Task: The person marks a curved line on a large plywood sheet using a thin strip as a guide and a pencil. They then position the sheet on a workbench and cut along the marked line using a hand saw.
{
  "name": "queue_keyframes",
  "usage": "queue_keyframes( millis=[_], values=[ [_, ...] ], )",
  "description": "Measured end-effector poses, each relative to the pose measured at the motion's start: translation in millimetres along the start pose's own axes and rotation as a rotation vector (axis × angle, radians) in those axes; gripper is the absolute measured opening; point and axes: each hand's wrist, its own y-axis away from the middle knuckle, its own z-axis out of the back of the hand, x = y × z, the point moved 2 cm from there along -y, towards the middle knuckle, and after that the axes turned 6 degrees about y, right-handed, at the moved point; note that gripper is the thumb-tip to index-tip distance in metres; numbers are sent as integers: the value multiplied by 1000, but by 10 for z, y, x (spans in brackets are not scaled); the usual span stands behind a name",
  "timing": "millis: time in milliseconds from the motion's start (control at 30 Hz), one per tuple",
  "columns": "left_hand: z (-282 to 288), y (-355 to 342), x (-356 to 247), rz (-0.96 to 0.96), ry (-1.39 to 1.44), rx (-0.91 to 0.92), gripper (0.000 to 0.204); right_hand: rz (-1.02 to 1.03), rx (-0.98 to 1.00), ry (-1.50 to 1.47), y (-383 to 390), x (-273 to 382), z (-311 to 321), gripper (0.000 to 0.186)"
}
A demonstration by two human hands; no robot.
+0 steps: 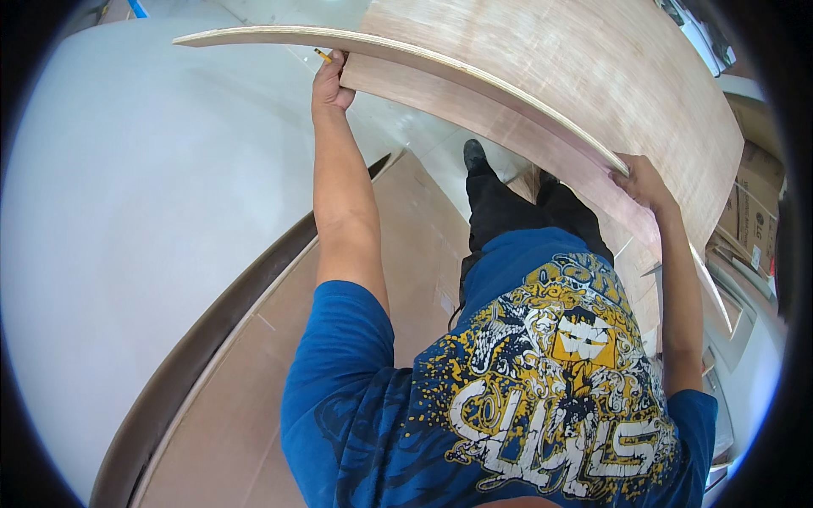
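Note:
A long, narrow plywood strip point(398, 47) stands on edge across a wide plywood sheet point(584, 80), its layered edge facing up. The fisheye view bends both. My left hand point(333, 83) is closed at the sheet's near left corner, beneath the strip; its fingers are partly hidden. A short yellow pencil-like stick point(323, 55) pokes out from that hand. At the strip's right end, my right hand point(645, 182) grips the plywood, with its fingertips hidden behind the edge.
Close on my left lies a brown flat panel point(339, 356) with a dark curved edge point(203, 347). A large pale white surface point(152, 186) spreads beyond it. Cardboard boxes point(754, 203) are stacked at the far right. My shoes stand on the pale floor point(432, 135) below the sheet.

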Motion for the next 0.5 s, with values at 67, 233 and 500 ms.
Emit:
queue_keyframes(
  millis=[67,233,500],
  values=[
    [-34,10,-57,7,-65,-23,34,4,-11,-29,-11,-10,3,42],
    [-70,-34,-78,41,-127,-34,33,0,-5,-29,-3,-96,-20,40],
    [-74,-47,-85,18,-118,-33,33,13,6,-1,3,-49,-5,36]
  ],
)
